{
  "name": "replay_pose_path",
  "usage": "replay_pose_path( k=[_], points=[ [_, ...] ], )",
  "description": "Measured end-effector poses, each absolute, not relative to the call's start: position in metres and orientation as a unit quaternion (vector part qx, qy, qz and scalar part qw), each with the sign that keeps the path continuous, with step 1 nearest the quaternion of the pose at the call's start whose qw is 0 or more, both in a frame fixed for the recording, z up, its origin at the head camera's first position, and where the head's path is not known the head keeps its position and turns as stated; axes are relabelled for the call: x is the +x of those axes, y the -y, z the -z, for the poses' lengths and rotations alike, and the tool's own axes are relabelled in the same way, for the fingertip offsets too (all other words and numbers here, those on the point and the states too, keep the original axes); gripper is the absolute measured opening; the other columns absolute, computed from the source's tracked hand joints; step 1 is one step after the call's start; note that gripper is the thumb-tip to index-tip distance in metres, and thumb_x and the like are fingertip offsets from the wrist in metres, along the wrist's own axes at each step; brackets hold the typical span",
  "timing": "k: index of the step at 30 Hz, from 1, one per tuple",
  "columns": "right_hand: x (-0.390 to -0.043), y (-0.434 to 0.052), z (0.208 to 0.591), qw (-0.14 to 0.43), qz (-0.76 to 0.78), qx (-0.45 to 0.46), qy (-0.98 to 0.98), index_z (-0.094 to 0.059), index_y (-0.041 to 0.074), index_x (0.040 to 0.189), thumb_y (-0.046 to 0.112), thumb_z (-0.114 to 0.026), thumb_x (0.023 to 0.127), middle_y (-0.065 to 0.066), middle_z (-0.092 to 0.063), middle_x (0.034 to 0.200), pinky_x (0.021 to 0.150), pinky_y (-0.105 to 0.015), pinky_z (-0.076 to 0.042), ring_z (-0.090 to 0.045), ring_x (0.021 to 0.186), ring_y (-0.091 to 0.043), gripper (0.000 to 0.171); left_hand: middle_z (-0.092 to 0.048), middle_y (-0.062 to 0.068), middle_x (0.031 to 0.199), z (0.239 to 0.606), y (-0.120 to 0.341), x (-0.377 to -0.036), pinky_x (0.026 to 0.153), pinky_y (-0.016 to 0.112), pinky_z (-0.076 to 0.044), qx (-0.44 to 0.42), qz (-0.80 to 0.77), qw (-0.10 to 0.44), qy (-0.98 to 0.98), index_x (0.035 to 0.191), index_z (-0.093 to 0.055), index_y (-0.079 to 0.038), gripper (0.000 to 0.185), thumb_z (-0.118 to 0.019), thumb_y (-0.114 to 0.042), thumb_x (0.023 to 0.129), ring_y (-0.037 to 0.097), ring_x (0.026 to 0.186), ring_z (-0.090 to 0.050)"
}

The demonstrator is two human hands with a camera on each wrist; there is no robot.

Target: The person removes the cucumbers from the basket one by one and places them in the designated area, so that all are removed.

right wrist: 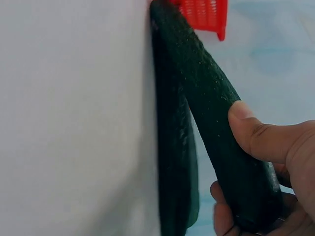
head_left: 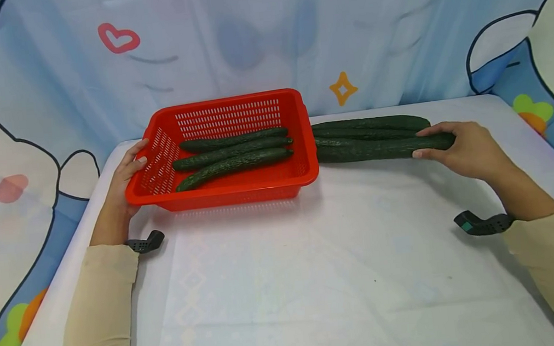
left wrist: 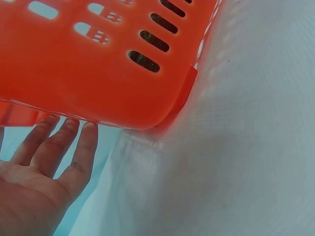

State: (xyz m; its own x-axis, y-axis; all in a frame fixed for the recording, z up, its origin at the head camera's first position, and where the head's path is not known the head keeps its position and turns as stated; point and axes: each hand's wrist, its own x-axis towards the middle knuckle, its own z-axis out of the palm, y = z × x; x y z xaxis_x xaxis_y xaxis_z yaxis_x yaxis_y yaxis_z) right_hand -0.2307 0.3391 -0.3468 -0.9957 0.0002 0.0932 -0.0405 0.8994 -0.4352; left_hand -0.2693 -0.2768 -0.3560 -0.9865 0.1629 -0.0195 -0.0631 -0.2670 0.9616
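While our right hand curls around the right end of a cucumber, thumb on the near side and fingers wrapped over the top, that cucumber lies on the bench just to the right of the red basket. Its long axis runs left to right across the bench, with its left tip almost at the basket's right wall and its right tip inside our grip. From the right wrist view we see the thumb pressed onto its bumpy dark skin and the fingers closed beneath it, with the gripped end raised a little over a neighbouring cucumber.

Just beyond the held one, more cucumbers lie side by side, also set left to right and touching one another.

Our left hand rests on the left wall of the basket, thumb on the rim, fingers straight and close together; the left wrist view shows the fingertips reaching under the basket's edge. Inside the basket three cucumbers lie side by side, lengthways left to right, slightly slanted so that their left ends sit nearer to us.

A pale cloth with cartoon shapes hangs behind the bench.
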Motion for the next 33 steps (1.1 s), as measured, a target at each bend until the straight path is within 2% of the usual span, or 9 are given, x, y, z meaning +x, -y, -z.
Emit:
replay_pose_path(
  k=[3,7,9,11,13,16,18,21,33],
  points=[
    [-0.232,-0.342,0.353,0.046,-0.212,0.018,0.976,-0.058,0.010,0.122,0.060,-0.063,0.075,-0.031,-0.060,0.107,0.044,-0.031,-0.030,-0.039,0.056,-0.025,0.069,-0.027,0.004,0.145,0.357,0.277,-0.270,0.084,0.031,-0.053,0.044,-0.797,0.072,-0.598,0.141,-0.033,-0.028,0.051,-0.049,-0.018,0.094,0.026,0.127,-0.034],
    [-0.233,-0.345,0.360,0.054,-0.205,0.038,0.976,-0.060,0.009,0.118,0.052,-0.066,0.077,-0.023,-0.060,0.069,0.041,-0.031,-0.025,-0.028,0.043,-0.016,0.060,-0.026,0.004,0.145,0.357,0.277,-0.270,0.084,0.031,-0.053,0.045,-0.800,0.073,-0.593,0.142,-0.033,-0.028,0.051,-0.049,-0.018,0.094,0.026,0.127,-0.033],
    [-0.233,-0.346,0.362,0.054,-0.204,0.041,0.977,-0.060,0.009,0.117,0.050,-0.067,0.077,-0.020,-0.060,0.067,0.041,-0.031,-0.024,-0.025,0.042,-0.015,0.058,-0.026,0.004,0.145,0.357,0.277,-0.270,0.084,0.032,-0.053,0.046,-0.803,0.074,-0.589,0.142,-0.033,-0.027,0.051,-0.049,-0.017,0.094,0.026,0.127,-0.033],
    [-0.233,-0.347,0.364,0.053,-0.204,0.037,0.977,-0.060,0.008,0.118,0.050,-0.067,0.077,-0.023,-0.064,0.080,0.041,-0.032,-0.025,-0.027,0.043,-0.017,0.059,-0.026,0.004,0.145,0.357,0.277,-0.270,0.084,0.032,-0.053,0.049,-0.807,0.074,-0.584,0.141,-0.033,-0.026,0.051,-0.048,-0.016,0.094,0.026,0.127,-0.033],
    [-0.234,-0.347,0.365,0.053,-0.207,0.034,0.976,-0.060,0.007,0.118,0.052,-0.067,0.077,-0.029,-0.061,0.106,0.046,-0.037,-0.034,-0.038,0.053,-0.023,0.061,-0.027,0.004,0.144,0.357,0.277,-0.270,0.083,0.032,-0.053,0.053,-0.811,0.074,-0.579,0.141,-0.033,-0.026,0.050,-0.048,-0.015,0.094,0.026,0.127,-0.033],
    [-0.236,-0.347,0.366,0.047,-0.213,0.032,0.975,-0.060,0.007,0.118,0.054,-0.066,0.076,-0.034,-0.046,0.128,0.067,-0.054,-0.044,-0.050,0.081,-0.036,0.063,-0.028,0.004,0.143,0.357,0.277,-0.270,0.083,0.032,-0.053,0.061,-0.816,0.077,-0.570,0.141,-0.033,-0.024,0.049,-0.046,-0.014,0.095,0.025,0.126,-0.034],
    [-0.237,-0.347,0.368,0.045,-0.222,0.035,0.973,-0.060,0.007,0.119,0.052,-0.067,0.077,-0.033,-0.045,0.130,0.082,-0.063,-0.039,-0.047,0.105,-0.043,0.061,-0.028,0.005,0.142,0.358,0.278,-0.270,0.082,0.032,-0.054,0.065,-0.819,0.078,-0.565,0.140,-0.033,-0.023,0.048,-0.045,-0.013,0.095,0.025,0.124,-0.036],
    [-0.238,-0.348,0.370,0.047,-0.234,0.043,0.970,-0.060,0.008,0.118,0.048,-0.069,0.077,-0.030,-0.049,0.127,0.089,-0.066,-0.033,-0.041,0.119,-0.048,0.058,-0.029,0.005,0.141,0.358,0.278,-0.270,0.081,0.032,-0.054,0.069,-0.823,0.079,-0.558,0.140,-0.034,-0.023,0.046,-0.044,-0.012,0.096,0.024,0.122,-0.038],
    [-0.238,-0.347,0.373,0.059,-0.231,0.050,0.970,-0.062,0.008,0.116,0.046,-0.069,0.077,-0.028,-0.051,0.124,0.079,-0.058,-0.039,-0.043,0.112,-0.043,0.054,-0.029,0.006,0.141,0.357,0.278,-0.270,0.081,0.033,-0.054,0.073,-0.824,0.079,-0.556,0.140,-0.034,-0.022,0.046,-0.043,-0.012,0.096,0.024,0.122,-0.039]
  ],
)
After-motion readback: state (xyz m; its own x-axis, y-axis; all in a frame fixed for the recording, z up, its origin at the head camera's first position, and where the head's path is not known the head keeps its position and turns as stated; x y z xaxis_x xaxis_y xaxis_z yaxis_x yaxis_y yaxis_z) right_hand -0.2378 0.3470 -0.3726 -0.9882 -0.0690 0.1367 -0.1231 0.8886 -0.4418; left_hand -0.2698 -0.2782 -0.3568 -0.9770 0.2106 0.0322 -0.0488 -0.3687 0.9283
